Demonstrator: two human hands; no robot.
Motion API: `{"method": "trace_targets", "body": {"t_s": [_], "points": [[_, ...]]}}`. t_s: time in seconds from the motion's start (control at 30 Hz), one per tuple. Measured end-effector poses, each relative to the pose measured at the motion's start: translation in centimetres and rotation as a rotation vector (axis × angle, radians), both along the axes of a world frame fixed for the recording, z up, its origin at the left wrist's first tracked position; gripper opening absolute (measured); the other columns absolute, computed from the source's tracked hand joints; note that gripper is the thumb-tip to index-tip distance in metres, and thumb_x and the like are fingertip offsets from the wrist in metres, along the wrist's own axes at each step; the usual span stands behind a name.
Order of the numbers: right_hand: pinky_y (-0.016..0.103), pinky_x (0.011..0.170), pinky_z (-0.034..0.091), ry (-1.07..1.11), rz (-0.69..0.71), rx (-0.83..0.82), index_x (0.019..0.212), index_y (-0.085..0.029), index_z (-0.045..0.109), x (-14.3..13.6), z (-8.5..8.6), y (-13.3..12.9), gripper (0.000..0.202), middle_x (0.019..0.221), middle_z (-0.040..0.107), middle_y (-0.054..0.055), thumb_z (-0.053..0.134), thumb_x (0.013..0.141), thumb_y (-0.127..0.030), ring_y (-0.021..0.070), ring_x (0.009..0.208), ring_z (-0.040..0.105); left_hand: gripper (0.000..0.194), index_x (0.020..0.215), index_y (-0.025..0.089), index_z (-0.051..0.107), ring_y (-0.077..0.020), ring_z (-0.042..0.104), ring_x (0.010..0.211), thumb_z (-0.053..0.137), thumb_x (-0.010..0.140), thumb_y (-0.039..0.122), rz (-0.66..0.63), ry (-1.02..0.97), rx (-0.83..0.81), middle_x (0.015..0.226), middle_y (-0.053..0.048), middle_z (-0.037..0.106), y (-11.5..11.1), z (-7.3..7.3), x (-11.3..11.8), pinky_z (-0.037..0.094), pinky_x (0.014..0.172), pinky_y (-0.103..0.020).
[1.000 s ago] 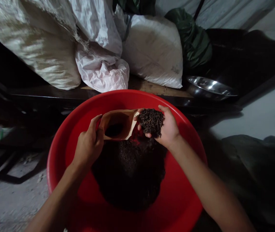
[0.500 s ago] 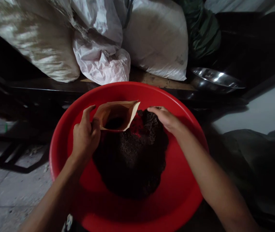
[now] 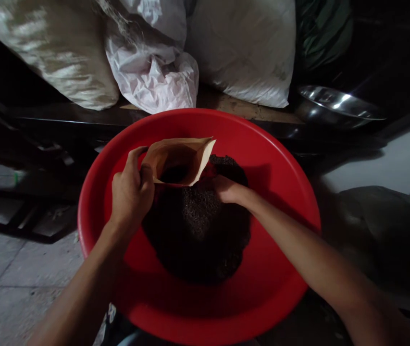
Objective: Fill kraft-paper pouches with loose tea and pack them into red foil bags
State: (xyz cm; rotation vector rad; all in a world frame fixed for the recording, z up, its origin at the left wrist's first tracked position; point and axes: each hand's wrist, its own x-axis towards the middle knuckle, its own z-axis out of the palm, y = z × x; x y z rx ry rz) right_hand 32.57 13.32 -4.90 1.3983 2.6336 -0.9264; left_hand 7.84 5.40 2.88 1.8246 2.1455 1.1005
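My left hand (image 3: 132,185) grips the left side of a brown paper bag (image 3: 202,161), thumb and fingers closed on its edge. The bag's mouth gapes upward, and dark contents show inside. Below it a heap of dark, crumbly material like soil or loose tea (image 3: 197,240) covers the middle of a wide red plastic basin (image 3: 273,288). My right hand (image 3: 228,189) is low at the heap, just right of the bag. Its fingers are lost in shadow and the dark material, so their grip does not show.
Behind the basin, a cream sack (image 3: 64,53), a crumpled white plastic bag (image 3: 161,81) and a large pale sack (image 3: 244,53) rest on a dark shelf. A steel bowl (image 3: 341,105) sits at its right. Grey floor tiles (image 3: 39,264) lie at left.
My right hand has moved down and left, from the heap's far right side to beside the paper bag. My left hand still holds the bag. The whole view has shifted slightly.
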Motion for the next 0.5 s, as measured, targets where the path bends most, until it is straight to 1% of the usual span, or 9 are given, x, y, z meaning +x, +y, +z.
{"method": "trace_targets", "body": {"t_s": [0.07, 0.13, 0.17, 0.27, 0.37, 0.43, 0.5], "points": [[0.044, 0.11, 0.046, -0.053, 0.013, 0.031, 0.108, -0.019, 0.077, -0.9, -0.5, -0.6, 0.036, 0.116, 0.076, 0.011, 0.055, 0.082, -0.007, 0.0295, 0.122, 0.062, 0.045, 0.138, 0.022, 0.062, -0.0162, 0.052, 0.058, 0.045, 0.097, 0.024, 0.006, 0.006, 0.002, 0.07, -0.002, 0.061, 0.0, -0.1, 0.0, 0.033, 0.061, -0.031], [0.049, 0.112, 0.043, -0.091, -0.035, 0.052, 0.111, -0.021, 0.076, -1.3, -0.9, -0.8, 0.034, 0.118, 0.075, 0.01, 0.056, 0.085, -0.01, 0.0322, 0.127, 0.059, 0.047, 0.142, 0.022, 0.059, -0.0161, 0.051, 0.057, 0.044, 0.097, 0.024, 0.011, 0.01, 0.002, 0.072, -0.002, 0.061, 0.0, -0.2, -0.2, 0.035, 0.062, -0.03], [0.049, 0.11, 0.044, -0.102, -0.06, 0.05, 0.112, -0.021, 0.075, -1.4, -1.1, -0.8, 0.032, 0.119, 0.075, 0.01, 0.056, 0.088, -0.013, 0.0324, 0.126, 0.06, 0.048, 0.144, 0.022, 0.057, -0.016, 0.05, 0.057, 0.044, 0.097, 0.024, 0.01, 0.014, 0.0, 0.072, -0.002, 0.061, 0.0, -0.3, -0.2, 0.036, 0.063, -0.03], [0.042, 0.101, 0.049, -0.102, -0.074, -0.01, 0.111, -0.017, 0.075, -1.3, -1.2, -0.5, 0.028, 0.116, 0.075, 0.015, 0.052, 0.095, -0.02, 0.0298, 0.112, 0.066, 0.049, 0.146, 0.023, 0.054, -0.016, 0.049, 0.056, 0.042, 0.098, 0.023, -0.003, 0.019, -0.008, 0.071, -0.001, 0.059, 0.0, -0.6, -0.5, 0.039, 0.066, -0.029], [0.037, 0.093, 0.052, -0.106, -0.037, -0.053, 0.105, -0.015, 0.076, -1.4, -0.9, -0.3, 0.025, 0.106, 0.076, 0.014, 0.054, 0.094, -0.022, 0.0262, 0.101, 0.067, 0.048, 0.144, 0.024, 0.054, -0.016, 0.051, 0.058, 0.042, 0.098, 0.023, -0.021, 0.011, -0.015, 0.076, -0.002, 0.062, 0.0, -0.7, -0.6, 0.041, 0.068, -0.028], [0.035, 0.091, 0.052, -0.11, -0.002, -0.06, 0.102, -0.016, 0.076, -1.6, -0.6, -0.5, 0.023, 0.102, 0.076, 0.012, 0.056, 0.092, -0.021, 0.0251, 0.099, 0.067, 0.047, 0.143, 0.024, 0.055, -0.0163, 0.052, 0.059, 0.043, 0.097, 0.022, -0.018, 0.008, -0.02, 0.078, -0.003, 0.063, 0.0, -0.7, -0.5, 0.043, 0.068, -0.028], [0.033, 0.089, 0.051, -0.113, 0.062, -0.035, 0.102, -0.018, 0.077, -1.9, -0.3, -1.0, 0.023, 0.103, 0.076, 0.011, 0.056, 0.092, -0.021, 0.0242, 0.1, 0.066, 0.047, 0.143, 0.024, 0.055, -0.0166, 0.054, 0.059, 0.044, 0.097, 0.02, -0.012, 0.012, -0.022, 0.074, -0.002, 0.061, 0.0, -0.6, -0.5, 0.044, 0.069, -0.028]]}}
